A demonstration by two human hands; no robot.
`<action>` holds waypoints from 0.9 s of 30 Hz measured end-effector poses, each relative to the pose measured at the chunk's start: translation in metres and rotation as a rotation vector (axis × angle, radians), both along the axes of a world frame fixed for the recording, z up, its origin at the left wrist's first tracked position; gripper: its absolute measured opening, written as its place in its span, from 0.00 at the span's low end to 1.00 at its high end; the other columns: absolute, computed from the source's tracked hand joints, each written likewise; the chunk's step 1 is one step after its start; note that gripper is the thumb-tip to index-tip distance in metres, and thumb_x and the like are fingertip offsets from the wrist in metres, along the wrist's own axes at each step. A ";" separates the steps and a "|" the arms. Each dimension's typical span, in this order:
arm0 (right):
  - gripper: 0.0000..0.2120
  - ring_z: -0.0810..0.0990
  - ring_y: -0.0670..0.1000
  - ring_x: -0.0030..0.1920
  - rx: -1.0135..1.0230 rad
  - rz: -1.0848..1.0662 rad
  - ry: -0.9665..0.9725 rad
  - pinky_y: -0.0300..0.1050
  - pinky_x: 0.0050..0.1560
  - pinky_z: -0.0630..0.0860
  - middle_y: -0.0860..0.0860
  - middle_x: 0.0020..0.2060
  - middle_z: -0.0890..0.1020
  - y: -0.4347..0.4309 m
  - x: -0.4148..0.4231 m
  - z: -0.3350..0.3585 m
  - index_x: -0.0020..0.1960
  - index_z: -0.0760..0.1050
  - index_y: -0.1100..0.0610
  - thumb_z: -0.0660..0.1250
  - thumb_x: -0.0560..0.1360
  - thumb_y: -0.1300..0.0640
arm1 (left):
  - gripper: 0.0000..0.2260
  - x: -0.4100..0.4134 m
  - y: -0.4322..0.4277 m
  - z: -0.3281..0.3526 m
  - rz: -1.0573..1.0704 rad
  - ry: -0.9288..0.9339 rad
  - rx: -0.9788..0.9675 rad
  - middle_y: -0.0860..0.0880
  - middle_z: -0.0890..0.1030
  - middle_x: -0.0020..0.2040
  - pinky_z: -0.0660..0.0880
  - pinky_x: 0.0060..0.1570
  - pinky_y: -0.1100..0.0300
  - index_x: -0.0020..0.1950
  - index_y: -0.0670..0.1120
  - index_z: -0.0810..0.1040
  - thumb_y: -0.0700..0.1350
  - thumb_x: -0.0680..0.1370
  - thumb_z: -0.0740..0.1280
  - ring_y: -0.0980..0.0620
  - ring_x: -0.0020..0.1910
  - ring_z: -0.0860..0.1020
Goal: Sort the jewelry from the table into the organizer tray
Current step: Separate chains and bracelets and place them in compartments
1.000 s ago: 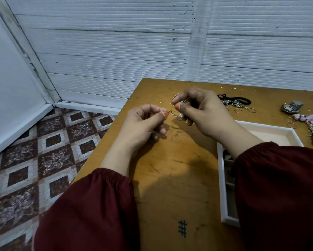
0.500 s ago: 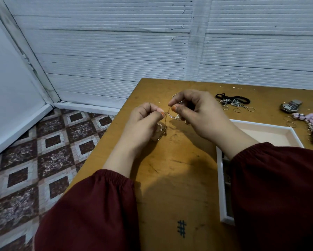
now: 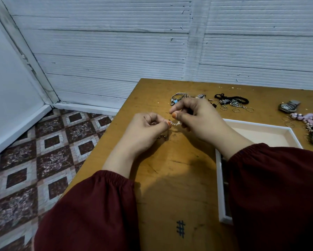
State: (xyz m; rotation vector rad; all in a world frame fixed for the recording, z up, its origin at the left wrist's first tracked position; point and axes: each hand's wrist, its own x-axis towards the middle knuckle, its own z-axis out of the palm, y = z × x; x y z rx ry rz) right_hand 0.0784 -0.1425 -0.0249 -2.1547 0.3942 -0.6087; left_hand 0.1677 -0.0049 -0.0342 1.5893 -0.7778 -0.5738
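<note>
Over the wooden table (image 3: 170, 178), both hands pinch one thin silver chain (image 3: 175, 123). My left hand (image 3: 144, 131) holds its left end between thumb and fingers, and a darker stretch of chain (image 3: 163, 137) hangs below that hand. My right hand (image 3: 197, 120) pinches the other end just to the right. The white organizer tray (image 3: 260, 132) lies at the right, partly hidden by my right sleeve. More jewelry lies behind the hands: a bangle cluster (image 3: 179, 98), a black cord with chains and rings (image 3: 231, 103).
At the far right lie a grey clip-like piece (image 3: 289, 105) and a pink beaded heap with loose rings (image 3: 309, 122). The table's left edge drops to a tiled floor (image 3: 43, 151). A white ribbed wall stands behind the table.
Both hands have shifted slightly down and toward me with the chain. The bangle cluster behind my right hand has come into view. A dark stretch of chain now dangles under my left hand.
</note>
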 end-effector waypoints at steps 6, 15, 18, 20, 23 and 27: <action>0.10 0.70 0.41 0.20 0.177 0.002 0.044 0.35 0.25 0.68 0.50 0.25 0.72 0.004 0.004 -0.005 0.40 0.75 0.52 0.65 0.76 0.65 | 0.03 0.002 0.000 -0.001 -0.007 -0.091 0.047 0.51 0.78 0.28 0.67 0.27 0.69 0.42 0.39 0.78 0.37 0.76 0.68 0.61 0.24 0.71; 0.08 0.75 0.46 0.23 0.443 0.067 -0.012 0.37 0.24 0.74 0.53 0.28 0.74 0.007 0.001 -0.003 0.43 0.77 0.57 0.65 0.76 0.68 | 0.04 0.001 0.000 -0.005 -0.020 -0.075 0.021 0.43 0.81 0.33 0.72 0.35 0.61 0.38 0.44 0.76 0.42 0.72 0.68 0.54 0.28 0.75; 0.05 0.80 0.52 0.28 0.744 0.125 -0.065 0.39 0.27 0.78 0.58 0.32 0.77 0.005 -0.002 -0.001 0.48 0.75 0.60 0.65 0.75 0.68 | 0.05 0.003 -0.002 -0.007 0.029 -0.107 0.005 0.47 0.79 0.29 0.73 0.37 0.55 0.37 0.46 0.76 0.47 0.69 0.66 0.52 0.28 0.75; 0.06 0.81 0.53 0.32 0.816 0.139 -0.071 0.40 0.30 0.80 0.57 0.34 0.79 0.003 -0.004 0.000 0.49 0.76 0.60 0.65 0.75 0.68 | 0.05 0.003 -0.003 -0.006 0.057 -0.139 -0.008 0.43 0.79 0.31 0.73 0.35 0.56 0.38 0.46 0.76 0.47 0.70 0.67 0.49 0.30 0.76; 0.08 0.82 0.50 0.32 0.894 0.159 -0.098 0.36 0.32 0.80 0.57 0.37 0.80 0.000 -0.005 0.001 0.49 0.78 0.60 0.64 0.75 0.70 | 0.05 0.005 -0.003 -0.006 0.068 -0.142 -0.059 0.45 0.77 0.31 0.73 0.30 0.62 0.40 0.42 0.76 0.41 0.76 0.68 0.53 0.29 0.75; 0.09 0.80 0.49 0.31 0.886 0.190 -0.100 0.36 0.35 0.80 0.56 0.36 0.79 -0.002 -0.005 0.000 0.49 0.80 0.61 0.64 0.74 0.70 | 0.06 0.006 -0.003 -0.005 0.073 -0.184 -0.070 0.53 0.76 0.30 0.71 0.32 0.66 0.41 0.43 0.77 0.39 0.78 0.66 0.58 0.29 0.73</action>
